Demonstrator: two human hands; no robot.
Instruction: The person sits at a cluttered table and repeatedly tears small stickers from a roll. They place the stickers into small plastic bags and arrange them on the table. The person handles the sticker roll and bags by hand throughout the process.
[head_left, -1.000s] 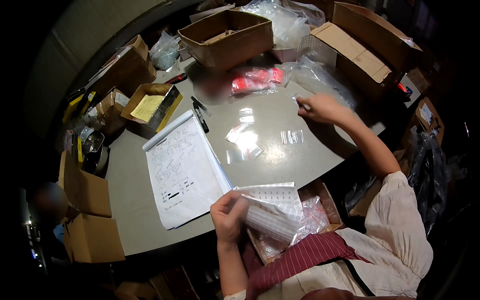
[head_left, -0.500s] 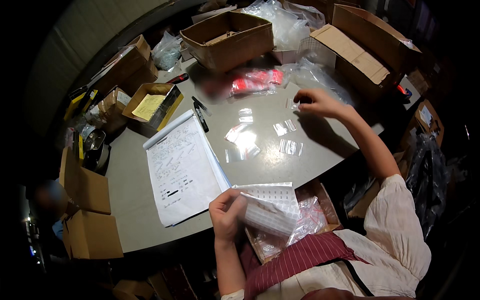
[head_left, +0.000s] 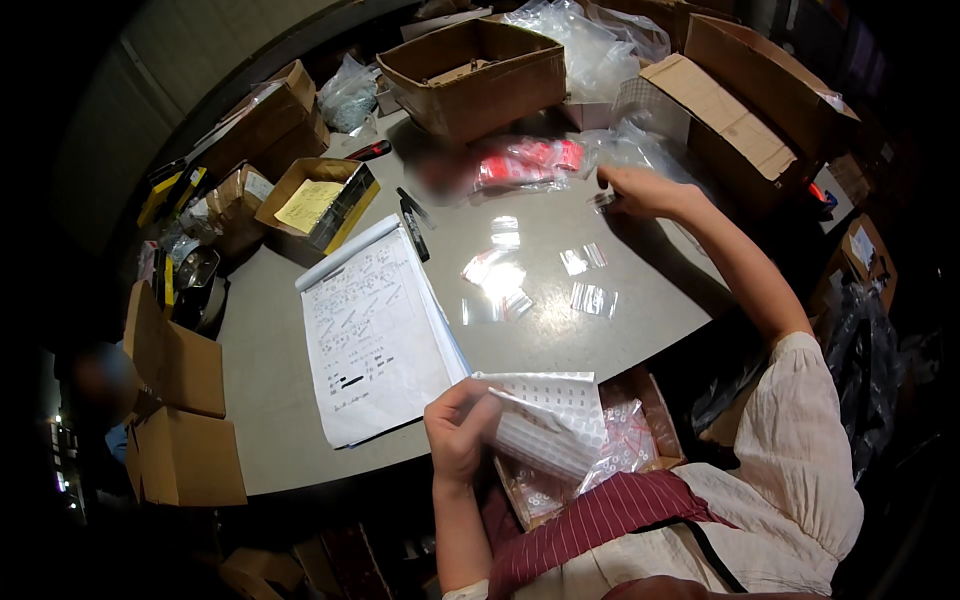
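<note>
My left hand [head_left: 460, 430] grips a sheet of small round stickers [head_left: 555, 425] by its left edge, thumb on top, and the sheet curls over a carton at the table's front edge. Out at the far right of the table, my right hand [head_left: 642, 190] pinches a small clear plastic bag [head_left: 602, 200] between its fingertips. Its contents are too small to make out. Between the hands lie several little clear bags, among them a pair [head_left: 583, 260], a nearer one [head_left: 594, 300] and a farther one [head_left: 505, 232]. Glare hides part of the middle group.
An open notepad [head_left: 375, 340] with handwriting lies left of the bags, pens [head_left: 413, 228] beyond it. The carton [head_left: 660, 415] near my lap holds bagged small rings. Red-printed bags [head_left: 527, 162] and a large cardboard box [head_left: 475, 85] stand behind; more boxes line both sides.
My right hand's fingers have closed on the small bag at the far right and tilted it up. My left hand keeps its hold on the sticker sheet. The whole view has shifted slightly.
</note>
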